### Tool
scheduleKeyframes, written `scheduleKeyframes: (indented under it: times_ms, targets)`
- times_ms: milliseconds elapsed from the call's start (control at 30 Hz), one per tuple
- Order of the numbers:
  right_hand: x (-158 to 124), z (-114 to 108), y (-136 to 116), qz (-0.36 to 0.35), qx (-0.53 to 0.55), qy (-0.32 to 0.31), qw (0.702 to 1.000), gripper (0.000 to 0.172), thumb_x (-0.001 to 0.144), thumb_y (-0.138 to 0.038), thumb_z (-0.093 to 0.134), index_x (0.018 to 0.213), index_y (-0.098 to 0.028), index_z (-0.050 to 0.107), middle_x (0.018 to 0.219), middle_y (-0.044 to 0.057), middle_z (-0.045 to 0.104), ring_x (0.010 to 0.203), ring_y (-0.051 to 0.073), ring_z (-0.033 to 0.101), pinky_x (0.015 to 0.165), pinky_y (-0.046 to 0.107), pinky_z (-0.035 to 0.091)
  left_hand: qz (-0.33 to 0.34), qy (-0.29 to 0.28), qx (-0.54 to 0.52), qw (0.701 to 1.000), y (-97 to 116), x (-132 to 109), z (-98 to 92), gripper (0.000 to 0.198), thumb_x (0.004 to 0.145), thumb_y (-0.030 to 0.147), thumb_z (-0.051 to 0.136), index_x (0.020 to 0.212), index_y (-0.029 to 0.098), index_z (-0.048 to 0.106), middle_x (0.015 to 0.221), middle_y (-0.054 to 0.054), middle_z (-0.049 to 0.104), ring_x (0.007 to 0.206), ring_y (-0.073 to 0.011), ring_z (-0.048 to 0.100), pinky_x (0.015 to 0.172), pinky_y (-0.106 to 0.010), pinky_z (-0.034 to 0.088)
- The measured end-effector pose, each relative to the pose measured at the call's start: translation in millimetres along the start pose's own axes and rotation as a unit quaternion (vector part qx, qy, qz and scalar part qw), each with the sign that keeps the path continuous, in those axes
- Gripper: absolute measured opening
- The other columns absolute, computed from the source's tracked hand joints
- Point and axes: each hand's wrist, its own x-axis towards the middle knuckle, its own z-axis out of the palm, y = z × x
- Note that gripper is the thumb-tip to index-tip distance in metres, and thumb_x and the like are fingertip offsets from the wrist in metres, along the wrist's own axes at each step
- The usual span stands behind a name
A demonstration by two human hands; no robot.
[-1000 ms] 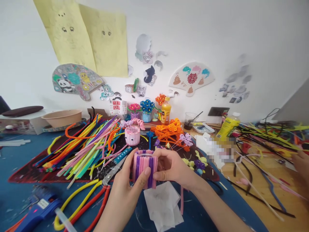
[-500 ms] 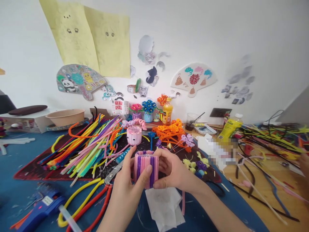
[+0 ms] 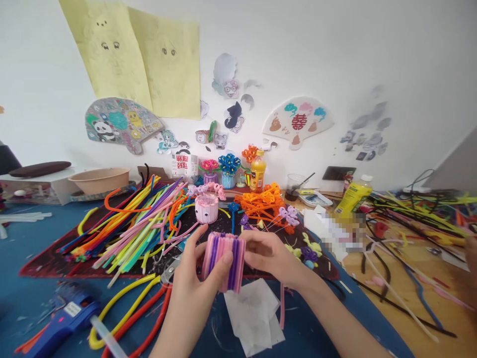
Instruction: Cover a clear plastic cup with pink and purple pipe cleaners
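A small cylindrical pot (image 3: 237, 263) covered in pink and purple pipe cleaners is held up in front of me, tilted a little. My left hand (image 3: 196, 283) is closed around its left side, with the thumb across the front. The curled fingers of my right hand (image 3: 274, 258) press on its right edge, and some fingertips are hidden behind it. Beyond it stands a pale pink pot (image 3: 206, 209) with two googly eyes. A blue pipe-cleaner flower (image 3: 233, 209) lies close by. Crumpled white paper (image 3: 253, 318) is on the table below my hands.
At lower left lie a blue glue gun (image 3: 70, 318) and red-and-yellow-handled scissors (image 3: 166, 303). A large bundle of coloured pipe cleaners (image 3: 137, 228) spreads over the dark mat's left. Orange pipe-cleaner flowers (image 3: 261, 204), an orange drink bottle (image 3: 257, 171) and a yellow bottle (image 3: 354, 196) stand farther back.
The pot has tilted and turned in my hands, so its open top shows less. My right thumb has left the pot's lower front, and the right fingers have shifted up along its edge.
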Motion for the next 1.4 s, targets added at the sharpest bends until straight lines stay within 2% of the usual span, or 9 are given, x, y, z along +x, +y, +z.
scheduleKeyframes:
  times_ms: [100,233,433,567,667,1033,1167,1267,1400]
  targets:
    - [1.0,1.3,1.1,0.000,-0.008,0.026,1.000,0.028,0.078,-0.041,0.077,0.082,-0.016,0.066,0.073,-0.001,0.056,0.061,0.010,0.047,0.057,0.023,0.039,-0.024,-0.036,-0.047,0.998,-0.2,0.0,0.2,0.077,0.077,0.057,0.065,0.139,0.019,0.038,0.113,-0.012,0.071,0.098,-0.0263,0.070,0.079,-0.035,0.055]
    - [1.1,2.0,6.6,-0.015,-0.016,0.011,1.000,0.040,0.063,-0.030,0.089,0.095,-0.019,0.067,0.072,-0.004,0.053,0.061,0.009,0.041,0.055,0.022,0.036,-0.033,-0.030,-0.049,0.998,-1.0,1.3,0.6,0.076,0.079,0.057,0.063,0.140,0.020,0.038,0.111,-0.012,0.071,0.097,-0.0256,0.070,0.078,-0.035,0.055]
    - [1.4,1.6,7.9,-0.001,-0.020,0.056,0.998,0.025,0.076,-0.037,0.079,0.084,-0.016,0.068,0.069,-0.003,0.053,0.060,0.009,0.042,0.054,0.022,0.034,-0.048,-0.058,-0.022,0.997,-4.5,1.8,1.0,0.076,0.079,0.062,0.060,0.137,0.017,0.040,0.099,-0.009,0.072,0.083,-0.0231,0.069,0.074,-0.035,0.053]
    - [2.8,0.8,10.0,-0.005,-0.045,0.075,0.996,0.033,0.066,-0.031,0.087,0.091,-0.016,0.072,0.060,-0.007,0.047,0.055,0.007,0.037,0.052,0.022,0.033,-0.061,-0.054,-0.048,0.996,-12.3,5.3,1.7,0.073,0.079,0.064,0.057,0.134,0.018,0.043,0.117,-0.013,0.068,0.101,-0.0251,0.067,0.081,-0.034,0.054]
    - [3.6,0.0,10.8,-0.010,-0.045,0.091,0.995,0.038,0.068,-0.028,0.085,0.102,-0.018,0.072,0.058,-0.008,0.045,0.055,0.008,0.040,0.056,0.023,0.039,-0.044,-0.032,-0.033,0.998,-14.9,10.2,0.7,0.080,0.075,0.067,0.059,0.134,0.016,0.042,0.127,-0.018,0.062,0.106,-0.0287,0.065,0.080,-0.037,0.054]
    - [3.5,-1.0,-5.1,-0.045,-0.060,0.130,0.989,0.021,0.080,-0.027,0.069,0.099,-0.018,0.072,0.079,0.002,0.067,0.056,0.009,0.054,0.056,0.024,0.047,-0.060,-0.063,-0.056,0.995,-1.3,14.7,3.4,0.093,0.066,0.055,0.074,0.140,0.014,0.035,0.106,-0.014,0.073,0.095,-0.0276,0.071,0.082,-0.039,0.055]
    - [6.2,-6.9,-4.5,-0.081,-0.071,0.221,0.969,0.018,0.076,-0.027,0.069,0.091,-0.018,0.071,0.076,0.002,0.067,0.055,0.010,0.054,0.055,0.025,0.046,-0.004,-0.048,0.053,0.997,-7.7,27.8,3.2,0.089,0.073,0.056,0.067,0.142,0.012,0.031,0.108,-0.016,0.072,0.092,-0.0263,0.072,0.078,-0.038,0.057]
    - [8.7,-15.1,-6.0,-0.121,-0.094,0.309,0.939,0.016,0.074,-0.029,0.068,0.085,-0.017,0.069,0.072,0.001,0.064,0.051,0.010,0.051,0.049,0.025,0.042,0.035,-0.035,0.177,0.983,-8.6,38.6,2.1,0.080,0.080,0.052,0.060,0.143,0.013,0.030,0.116,-0.018,0.069,0.096,-0.0266,0.071,0.079,-0.039,0.056]
    - [8.3,-29.6,-12.1,-0.149,-0.129,0.380,0.904,0.015,0.076,-0.031,0.061,0.084,-0.019,0.063,0.083,0.002,0.065,0.053,0.009,0.050,0.052,0.025,0.043,0.051,-0.029,0.281,0.958,-3.9,49.4,3.4,0.085,0.078,0.047,0.064,0.147,0.014,0.026,0.122,-0.020,0.066,0.099,-0.0317,0.069,0.082,-0.042,0.051]
